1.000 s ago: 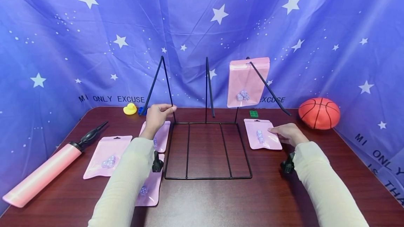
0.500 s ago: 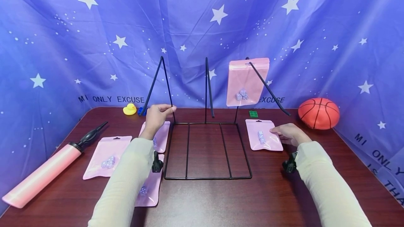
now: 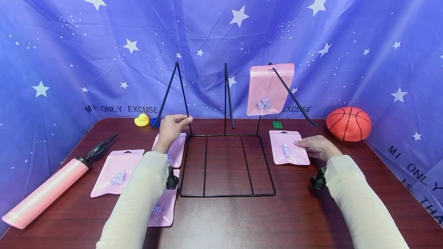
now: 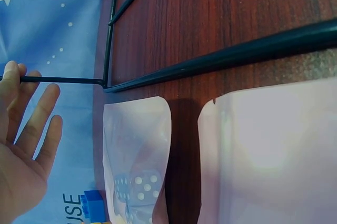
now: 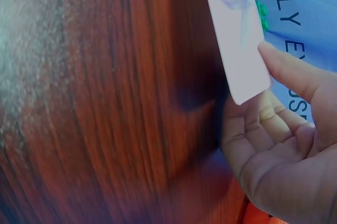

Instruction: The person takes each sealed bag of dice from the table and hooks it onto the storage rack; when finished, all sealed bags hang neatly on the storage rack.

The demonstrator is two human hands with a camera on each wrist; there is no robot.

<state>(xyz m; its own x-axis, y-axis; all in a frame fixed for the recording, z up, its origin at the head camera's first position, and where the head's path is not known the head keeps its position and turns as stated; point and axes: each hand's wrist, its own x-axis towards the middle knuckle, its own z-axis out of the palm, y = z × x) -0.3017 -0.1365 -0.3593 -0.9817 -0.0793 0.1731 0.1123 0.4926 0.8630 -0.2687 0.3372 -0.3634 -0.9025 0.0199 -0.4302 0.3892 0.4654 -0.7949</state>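
Observation:
My left hand (image 3: 172,130) pinches the left upright of a black wire display rack (image 3: 228,195) between thumb and fingertips; the left wrist view shows its other fingers spread. At the right, my right hand (image 3: 320,146) holds a pink zip pouch (image 3: 278,153) by its right edge, thumb on top and fingers curled beneath. Dice (image 3: 285,150) show through its window. Another pink pouch (image 3: 263,87) with dice hangs from the rack's right hook. Left of the rack lie more pink pouches, one flat pouch (image 3: 128,160), one partly behind my left hand (image 4: 26,129), and one under my sleeve.
A pink hand pump (image 3: 48,193) with a black nozzle lies at the far left. At the table's back are a yellow rubber duck (image 3: 142,120), a blue toy brick (image 4: 95,206) and a green toy brick (image 3: 277,124). A small basketball (image 3: 348,124) sits at the right.
My right hand and its pouch have shifted very slightly to the right. My left hand keeps its grip on the rack.

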